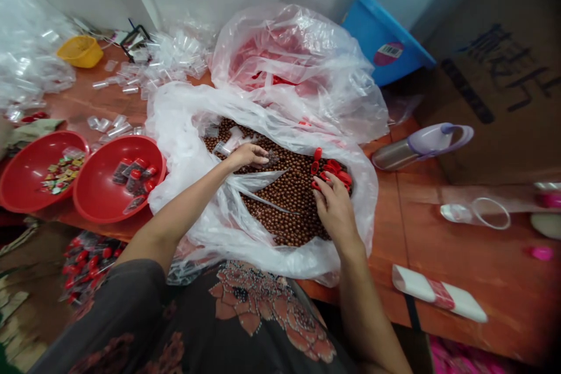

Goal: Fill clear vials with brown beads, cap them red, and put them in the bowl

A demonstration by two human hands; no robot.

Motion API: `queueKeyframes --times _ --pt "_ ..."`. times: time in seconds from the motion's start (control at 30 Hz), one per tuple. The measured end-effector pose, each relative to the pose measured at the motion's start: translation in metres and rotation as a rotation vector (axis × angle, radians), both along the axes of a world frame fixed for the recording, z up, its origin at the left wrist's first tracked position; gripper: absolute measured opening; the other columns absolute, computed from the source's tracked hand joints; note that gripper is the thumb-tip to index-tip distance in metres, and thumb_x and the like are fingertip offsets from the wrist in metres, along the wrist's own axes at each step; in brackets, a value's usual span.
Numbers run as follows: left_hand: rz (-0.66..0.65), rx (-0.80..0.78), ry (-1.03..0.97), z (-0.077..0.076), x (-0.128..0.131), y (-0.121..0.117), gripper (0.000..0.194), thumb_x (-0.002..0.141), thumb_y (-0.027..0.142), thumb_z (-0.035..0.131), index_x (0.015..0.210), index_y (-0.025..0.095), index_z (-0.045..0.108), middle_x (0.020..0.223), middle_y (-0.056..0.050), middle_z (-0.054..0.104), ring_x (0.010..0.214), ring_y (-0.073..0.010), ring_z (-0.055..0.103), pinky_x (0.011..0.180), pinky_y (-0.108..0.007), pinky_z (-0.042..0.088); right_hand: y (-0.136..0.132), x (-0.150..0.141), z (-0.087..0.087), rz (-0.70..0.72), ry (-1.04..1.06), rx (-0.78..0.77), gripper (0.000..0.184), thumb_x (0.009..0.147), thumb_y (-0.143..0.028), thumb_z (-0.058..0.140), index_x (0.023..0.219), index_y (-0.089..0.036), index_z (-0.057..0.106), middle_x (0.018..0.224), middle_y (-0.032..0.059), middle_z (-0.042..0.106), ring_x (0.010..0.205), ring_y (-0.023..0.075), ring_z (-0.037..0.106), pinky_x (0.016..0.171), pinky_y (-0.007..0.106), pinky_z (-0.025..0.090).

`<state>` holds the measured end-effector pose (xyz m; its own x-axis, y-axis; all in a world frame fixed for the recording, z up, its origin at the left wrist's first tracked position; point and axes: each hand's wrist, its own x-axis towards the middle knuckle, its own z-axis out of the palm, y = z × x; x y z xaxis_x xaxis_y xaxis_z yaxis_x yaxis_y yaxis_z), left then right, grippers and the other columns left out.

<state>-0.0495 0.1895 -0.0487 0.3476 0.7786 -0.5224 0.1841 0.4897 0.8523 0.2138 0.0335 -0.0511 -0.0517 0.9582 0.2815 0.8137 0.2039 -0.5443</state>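
Observation:
An opened white plastic bag full of small round brown balls lies in front of me. My left hand is over the balls, its fingers closed around a small clear plastic container, mostly hidden by the fingers. At the right side of the bag, several red caps rest on the balls. My right hand reaches among these caps, with thumb and fingers closed at one of them. Clear plastic containers also lie on the balls just behind my left hand.
Two red bowls stand at left, one with filled red-capped containers. Loose clear containers cover the table behind. A bag of red pieces, a blue bin, a bottle and a cardboard box stand around.

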Motion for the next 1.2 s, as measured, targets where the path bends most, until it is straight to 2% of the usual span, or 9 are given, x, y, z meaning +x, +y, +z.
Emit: queueKeyframes --times 0.2,0.4,0.53,0.63,0.73,0.8,0.97,1.07,1.2 --pt "0.016 -0.041 -0.123 0.027 -0.010 -0.025 0.045 0.050 0.022 0.095 0.084 0.010 0.068 0.075 0.000 0.069 0.067 -0.0107 0.065 0.068 -0.027 0.058 0.003 -0.003 0.001 0.013 -0.026 0.001 0.040 0.098 -0.028 0.043 0.132 -0.019 0.062 0.145 0.0187 0.051 0.131 0.0314 0.052 0.110 0.057 0.044" --pt "-0.032 -0.026 -0.133 0.047 -0.019 -0.059 0.042 0.058 0.033 0.092 0.088 0.010 0.073 0.075 -0.004 0.070 0.062 -0.0107 0.064 0.062 -0.024 0.056 0.005 -0.012 0.003 0.022 0.003 -0.004 0.040 0.097 -0.026 0.043 0.132 -0.020 0.062 0.144 0.0176 0.052 0.132 0.0310 0.052 0.110 0.058 0.044" --pt "-0.014 -0.065 -0.170 0.052 -0.019 -0.082 0.041 0.059 0.031 0.091 0.091 0.011 0.075 0.082 -0.005 0.072 0.067 -0.0115 0.066 0.066 -0.026 0.057 0.006 -0.028 0.020 0.078 0.116 -0.015 0.040 0.099 -0.029 0.042 0.133 -0.020 0.061 0.136 0.0163 0.059 0.128 0.0271 0.056 0.111 0.051 0.044" --pt "-0.015 -0.087 -0.208 0.051 -0.015 -0.097 0.039 0.060 0.029 0.089 0.094 0.014 0.076 0.091 -0.005 0.073 0.073 -0.0115 0.066 0.070 -0.026 0.058 0.007 -0.045 0.037 0.216 0.266 -0.033 0.040 0.101 -0.033 0.041 0.137 -0.024 0.058 0.136 0.0119 0.060 0.129 0.0219 0.055 0.114 0.045 0.043" --pt "-0.014 -0.083 -0.218 0.050 -0.013 -0.108 0.036 0.062 0.027 0.088 0.095 0.015 0.077 0.092 -0.004 0.073 0.076 -0.0110 0.065 0.072 -0.025 0.056 0.007 -0.060 0.047 0.348 0.344 -0.070 0.039 0.102 -0.036 0.040 0.136 -0.028 0.058 0.138 0.0080 0.060 0.131 0.0206 0.054 0.114 0.044 0.042" --pt "-0.024 -0.071 -0.217 0.050 -0.014 -0.113 0.035 0.065 0.028 0.086 0.096 0.016 0.077 0.090 -0.003 0.073 0.075 -0.0103 0.064 0.073 -0.025 0.056 0.006 -0.066 0.048 0.376 0.356 -0.088 0.037 0.102 -0.038 0.043 0.133 -0.029 0.060 0.134 0.0072 0.064 0.127 0.0212 0.057 0.111 0.045 0.045" --pt "-0.048 -0.041 -0.191 0.050 -0.019 -0.120 0.032 0.068 0.030 0.083 0.097 0.017 0.077 0.087 -0.004 0.072 0.072 -0.0104 0.063 0.071 -0.026 0.056 -0.004 -0.067 0.042 0.328 0.377 -0.078 0.025 0.098 -0.038 0.052 0.114 -0.026 0.067 0.112 0.0058 0.071 0.106 0.0199 0.066 0.096 0.038 0.053" --pt "-0.028 -0.039 -0.176 0.049 -0.019 -0.122 0.030 0.067 0.028 0.083 0.095 0.018 0.078 0.087 -0.004 0.073 0.071 -0.0112 0.063 0.070 -0.026 0.056 -0.007 -0.058 0.037 0.278 0.346 -0.068 0.019 0.096 -0.038 0.055 0.102 -0.025 0.067 0.102 0.0047 0.071 0.098 0.0192 0.066 0.089 0.035 0.053" --pt "-0.015 -0.040 -0.187 0.049 -0.018 -0.125 0.026 0.069 0.026 0.082 0.093 0.017 0.078 0.084 -0.004 0.073 0.070 -0.0104 0.062 0.069 -0.025 0.055 0.003 -0.034 0.028 0.059 0.217 -0.032 0.023 0.098 -0.035 0.049 0.099 -0.021 0.067 0.100 0.0078 0.070 0.098 0.0224 0.064 0.091 0.038 0.050"
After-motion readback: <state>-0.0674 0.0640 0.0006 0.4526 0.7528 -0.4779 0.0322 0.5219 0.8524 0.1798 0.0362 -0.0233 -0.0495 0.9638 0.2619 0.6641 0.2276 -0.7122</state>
